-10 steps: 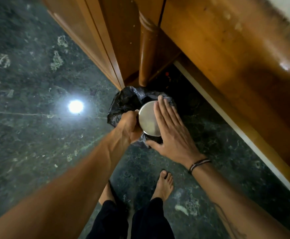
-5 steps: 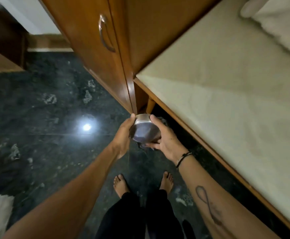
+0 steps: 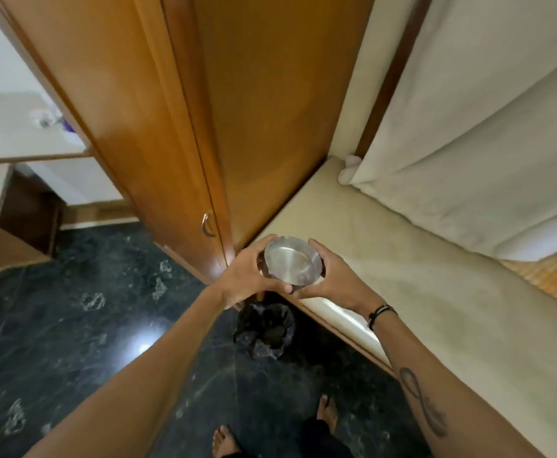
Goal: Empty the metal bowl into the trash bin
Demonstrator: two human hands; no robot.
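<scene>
A small round metal bowl [image 3: 293, 262] is held upright in front of me, its shiny inside facing up with nothing visible in it. My left hand [image 3: 247, 276] grips its left rim and my right hand [image 3: 328, 279] grips its right rim; both thumbs meet under its near edge. The trash bin [image 3: 265, 330], lined with a black plastic bag, stands on the dark floor below the bowl, beside the bed frame. The bowl is well above the bin.
A wooden wardrobe [image 3: 178, 127] with a metal handle [image 3: 207, 224] rises ahead. A bed with a cream mattress [image 3: 436, 276] and white bedding [image 3: 485, 143] fills the right. Dark green marble floor [image 3: 72, 325] spreads left. My bare feet [image 3: 326, 411] show at the bottom.
The bowl went from upside down over the bin, with my right hand flat on its base, to upright and lifted high. I stood up; both hands now grip the rim.
</scene>
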